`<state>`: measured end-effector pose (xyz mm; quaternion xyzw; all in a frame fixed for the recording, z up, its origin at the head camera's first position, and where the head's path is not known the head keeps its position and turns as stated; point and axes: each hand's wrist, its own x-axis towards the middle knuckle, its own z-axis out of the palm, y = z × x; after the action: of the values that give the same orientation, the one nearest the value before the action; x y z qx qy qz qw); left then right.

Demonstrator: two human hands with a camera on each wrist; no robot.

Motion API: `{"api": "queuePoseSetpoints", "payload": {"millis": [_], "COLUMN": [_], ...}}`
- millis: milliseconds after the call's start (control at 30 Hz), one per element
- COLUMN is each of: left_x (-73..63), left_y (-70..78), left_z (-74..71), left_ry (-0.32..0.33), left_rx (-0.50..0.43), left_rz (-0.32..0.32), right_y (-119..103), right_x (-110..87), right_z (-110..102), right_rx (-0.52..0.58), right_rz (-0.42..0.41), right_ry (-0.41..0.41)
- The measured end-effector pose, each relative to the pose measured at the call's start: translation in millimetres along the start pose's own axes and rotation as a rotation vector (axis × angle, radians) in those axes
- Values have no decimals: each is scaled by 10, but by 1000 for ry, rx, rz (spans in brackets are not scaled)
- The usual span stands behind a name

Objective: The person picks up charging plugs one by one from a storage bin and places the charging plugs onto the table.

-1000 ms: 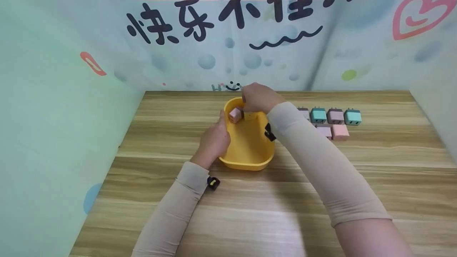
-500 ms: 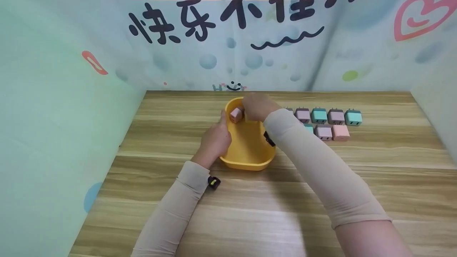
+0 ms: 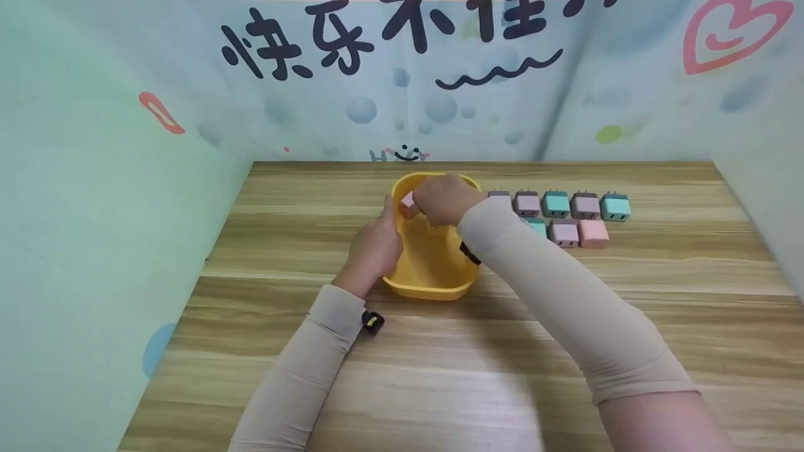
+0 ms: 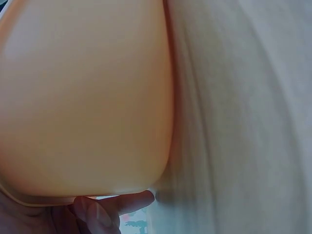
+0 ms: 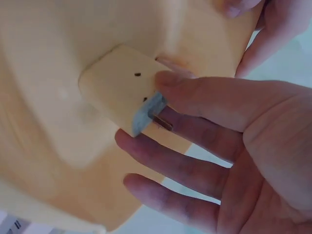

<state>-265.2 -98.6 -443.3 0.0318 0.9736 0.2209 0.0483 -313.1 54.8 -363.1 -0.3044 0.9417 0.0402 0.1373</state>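
Observation:
A yellow plastic basin [image 3: 433, 292] stands on the wooden table. My left hand [image 3: 375, 245] grips its left wall, thumb at the rim and fingers outside; in the left wrist view, fingertips [image 4: 136, 202] show past the basin's edge. My right hand [image 3: 445, 198] reaches inside toward the far end. Between thumb and fingers it pinches a pale yellow plug-in charger [image 5: 114, 83], whose grey prong end points toward the palm. Two of its fingers are extended beside the charger. A pink charger [image 3: 409, 205] lies in the basin's far left corner, partly behind the right hand.
To the right of the basin, two rows of chargers in purple, teal [image 3: 556, 204] and pink [image 3: 593, 233] lie on the table [image 3: 691, 270]. The right sleeve [image 3: 553, 289] covers part of the nearer row. A printed cloth [image 3: 314, 119] borders the table's back edge.
My right hand has come down from the far rim into the basin, nearer to me, with the yellow charger. More chargers show beyond the right sleeve. The left hand keeps its grip.

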Motion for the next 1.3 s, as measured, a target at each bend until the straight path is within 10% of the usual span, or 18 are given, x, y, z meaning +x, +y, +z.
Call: {"api": "queuePoseSetpoints", "payload": {"millis": [600,1300], "left_x": [-4,-19], "left_y": [12,-26], "left_z": [-11,-4], "left_ry": [-3,10], "left_rx": [-20,-41], "left_rz": [13,32], "right_y": [-48,-281], "right_x": [12,-3], "right_z": [13,130], "right_rx": [191,48], "right_rz": [39,-30], "right_ry": [-168,-117]}}
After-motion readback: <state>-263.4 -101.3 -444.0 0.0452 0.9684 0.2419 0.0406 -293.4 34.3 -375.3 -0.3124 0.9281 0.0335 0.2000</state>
